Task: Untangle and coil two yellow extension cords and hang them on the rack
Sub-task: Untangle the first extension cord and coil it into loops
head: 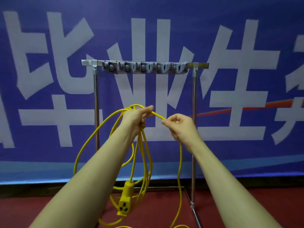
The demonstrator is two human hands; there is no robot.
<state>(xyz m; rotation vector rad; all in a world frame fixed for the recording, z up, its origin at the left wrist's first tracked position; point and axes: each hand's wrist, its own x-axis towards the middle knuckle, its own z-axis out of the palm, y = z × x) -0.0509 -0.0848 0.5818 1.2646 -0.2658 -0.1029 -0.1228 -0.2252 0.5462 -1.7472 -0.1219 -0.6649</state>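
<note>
While left hand (pixel 137 117) grips yellow cord (pixel 144 155) loops, right hand (pixel 180 125) seemingly pinches its strand

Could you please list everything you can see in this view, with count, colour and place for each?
yellow cord: one visible for sure (a second cannot be told apart), yellow, loops hanging from the left hand, the rest trailing to the floor.
socket end: one, yellow, dangling below the loops, near the floor.
rack: one, silver metal, standing before the banner, two posts and a top bar.
hook strip: one, grey, along the rack's top bar, nothing hung on it.
banner: one, blue with large white characters, behind the rack.
floor: dark red, under the rack.
left hand: one, bare, grips the gathered loops.
right hand: one, bare, pinches the cord's next stretch.
</note>
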